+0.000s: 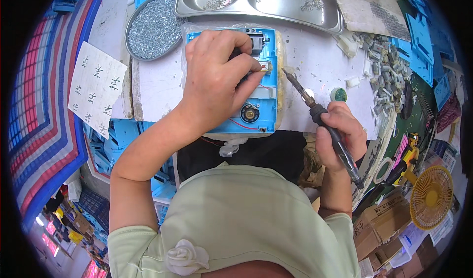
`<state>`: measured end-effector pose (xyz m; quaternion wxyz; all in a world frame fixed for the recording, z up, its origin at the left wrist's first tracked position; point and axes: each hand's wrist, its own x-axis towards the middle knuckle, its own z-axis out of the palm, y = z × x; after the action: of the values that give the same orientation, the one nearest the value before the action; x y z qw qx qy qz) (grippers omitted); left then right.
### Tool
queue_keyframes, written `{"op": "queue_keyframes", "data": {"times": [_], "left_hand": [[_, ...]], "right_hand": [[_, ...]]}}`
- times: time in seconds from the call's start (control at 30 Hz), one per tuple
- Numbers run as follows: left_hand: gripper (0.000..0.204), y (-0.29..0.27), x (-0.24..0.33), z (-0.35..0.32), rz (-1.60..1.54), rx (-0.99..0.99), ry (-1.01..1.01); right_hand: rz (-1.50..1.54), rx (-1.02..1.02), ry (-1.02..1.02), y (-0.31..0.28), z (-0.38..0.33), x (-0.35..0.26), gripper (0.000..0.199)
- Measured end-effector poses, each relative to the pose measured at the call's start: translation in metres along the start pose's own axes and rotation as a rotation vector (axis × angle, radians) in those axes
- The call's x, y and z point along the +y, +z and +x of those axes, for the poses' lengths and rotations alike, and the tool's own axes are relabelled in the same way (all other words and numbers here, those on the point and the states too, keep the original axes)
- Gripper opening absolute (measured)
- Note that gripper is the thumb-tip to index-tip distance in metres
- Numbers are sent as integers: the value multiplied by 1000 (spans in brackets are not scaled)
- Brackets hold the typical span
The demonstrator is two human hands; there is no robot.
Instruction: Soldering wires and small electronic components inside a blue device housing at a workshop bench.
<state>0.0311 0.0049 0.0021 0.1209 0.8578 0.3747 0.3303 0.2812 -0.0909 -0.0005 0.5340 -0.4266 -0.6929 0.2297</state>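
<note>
My right hand (345, 130) grips a soldering iron (340, 147) with a black handle. Its metal tip points up and left, just off the right edge of a blue plastic casing (229, 126). Over that casing, my left hand (214, 76) has thumb and forefinger pinched beside a small component (266, 66); what lies between the fingertips is too small to make out. A small motor (257, 42) sits at the casing's far end. Nearer me are a round black speaker-like part (250, 113) and a red wire (241, 125). My left hand covers the casing's left side.
A round tray of small screws (155, 28) stands at the far left, beside a steel compartment tray (295, 19) holding small metal parts. Grey and white components (384, 71) are heaped on the right, near a small round green-filled container (339, 95). A yellow fan (431, 197) stands lower right.
</note>
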Motion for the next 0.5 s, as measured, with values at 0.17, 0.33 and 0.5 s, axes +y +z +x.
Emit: {"op": "queue_keyframes", "data": {"times": [0.17,0.33,0.5], "left_hand": [[16,0,-2,0,5,12,13],[14,-3,4,10,79,-24,5],[14,-9,8,19,145,-101,14]], "right_hand": [[-2,13,-11,-1,1,1,28],[-3,16,-35,1,7,4,28],[-10,-9,-49,3,14,5,27]]}}
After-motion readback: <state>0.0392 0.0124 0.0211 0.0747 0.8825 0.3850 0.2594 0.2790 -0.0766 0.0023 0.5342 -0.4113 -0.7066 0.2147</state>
